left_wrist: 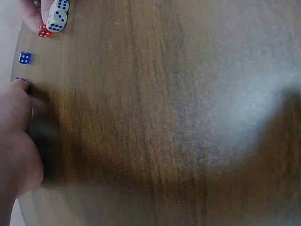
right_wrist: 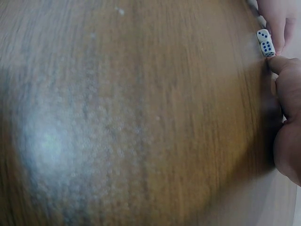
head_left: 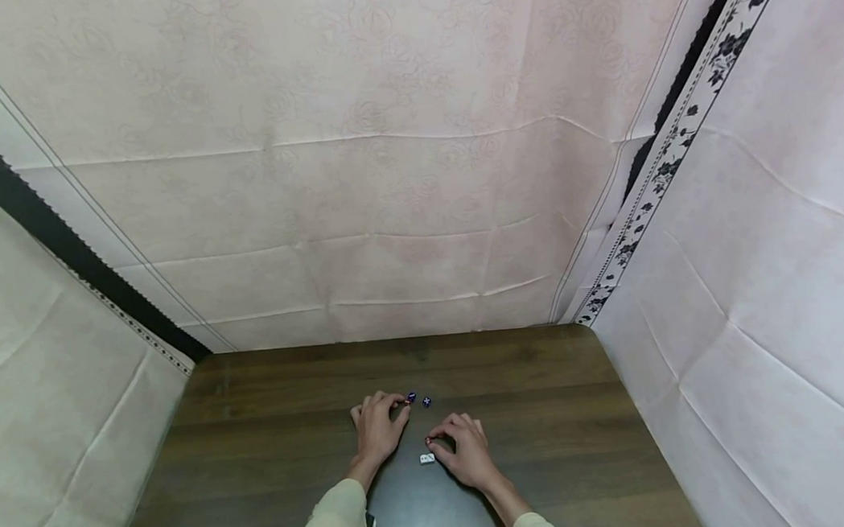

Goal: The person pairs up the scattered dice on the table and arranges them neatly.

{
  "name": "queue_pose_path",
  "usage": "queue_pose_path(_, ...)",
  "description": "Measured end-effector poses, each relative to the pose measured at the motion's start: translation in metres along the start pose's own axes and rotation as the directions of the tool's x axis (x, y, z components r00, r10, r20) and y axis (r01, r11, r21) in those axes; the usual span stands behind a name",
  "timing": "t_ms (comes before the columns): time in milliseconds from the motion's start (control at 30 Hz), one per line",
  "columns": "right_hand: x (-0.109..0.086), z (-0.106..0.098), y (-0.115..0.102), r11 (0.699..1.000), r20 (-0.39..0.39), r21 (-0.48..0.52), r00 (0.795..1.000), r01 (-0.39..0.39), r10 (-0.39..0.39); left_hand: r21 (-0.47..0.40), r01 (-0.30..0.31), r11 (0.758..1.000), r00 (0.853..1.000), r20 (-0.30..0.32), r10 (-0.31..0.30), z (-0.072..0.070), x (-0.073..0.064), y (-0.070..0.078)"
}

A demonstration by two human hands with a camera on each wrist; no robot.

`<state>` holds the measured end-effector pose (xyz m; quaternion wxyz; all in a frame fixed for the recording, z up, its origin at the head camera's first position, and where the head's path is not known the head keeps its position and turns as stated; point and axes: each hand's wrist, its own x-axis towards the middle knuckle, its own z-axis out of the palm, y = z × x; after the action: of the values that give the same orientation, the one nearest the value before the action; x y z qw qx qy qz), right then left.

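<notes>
In the head view my left hand [head_left: 378, 429] has thumb and index finger pinched on a small red die [head_left: 408, 402], mostly covered by the fingertips. Right beside those fingertips is a dark blue die [head_left: 412, 396], with a second blue die [head_left: 426, 402] just to its right. My right hand [head_left: 468, 452] pinches another red die [head_left: 428, 440] between thumb and index finger. Two white dice with blue dots [head_left: 427, 458] lie side by side just below it. The left wrist view shows the right hand's red die [left_wrist: 44, 31] close to the white dice [left_wrist: 57, 20].
The dice are on a brown wood-grain table [head_left: 275, 466]. Pale patterned cloth [head_left: 402, 176] hangs behind the table's far edge, and more cloth [head_left: 773, 314] hangs along the right. A glossy light reflection lies on the table between the forearms.
</notes>
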<state>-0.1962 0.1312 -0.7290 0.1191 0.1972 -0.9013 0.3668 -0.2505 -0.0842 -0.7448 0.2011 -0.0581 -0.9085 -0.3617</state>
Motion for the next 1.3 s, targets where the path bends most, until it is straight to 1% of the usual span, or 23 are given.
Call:
queue_pose_path(167, -0.001, 0.000, 0.000, 1.000, -0.019, -0.003, 1.000, 0.018, -0.018, -0.017, 0.018, 1.000, 1.000, 0.008, -0.018, 0.002, 0.000, -0.002)
queue_pose_path(300, -0.002, 0.000, 0.000, 1.000, -0.029, -0.009, 0.999, 0.029, -0.029, -0.017, 0.028, 0.999, 0.999, 0.020, -0.027, -0.001, 0.000, 0.002)
queue_pose_path(500, -0.001, -0.001, -0.001, 1.000, 0.018, 0.016, 1.000, -0.024, 0.024, 0.018, 0.044, 0.999, 0.998, 0.053, -0.045, -0.009, 0.001, 0.012)
queue_pose_path(600, 0.000, -0.001, -0.002, 0.999, 0.028, 0.020, 0.999, -0.040, 0.039, 0.013, 0.064, 0.998, 0.995, 0.070, -0.064, -0.009, 0.001, 0.013)
queue_pose_path(733, 0.000, -0.001, -0.002, 0.999, 0.026, 0.014, 0.999, -0.040, 0.040, 0.003, 0.076, 0.997, 0.994, 0.078, -0.076, -0.007, 0.001, 0.011)
queue_pose_path(1000, 0.000, -0.001, -0.001, 0.999, 0.023, 0.021, 0.999, -0.038, 0.037, -0.012, 0.063, 0.998, 0.996, 0.066, -0.062, -0.008, 0.000, 0.010)
queue_pose_path(1300, -0.001, 0.001, 0.000, 0.999, 0.015, 0.013, 0.999, -0.030, 0.030, -0.011, 0.006, 1.000, 1.000, -0.004, -0.006, -0.001, -0.002, 0.002)
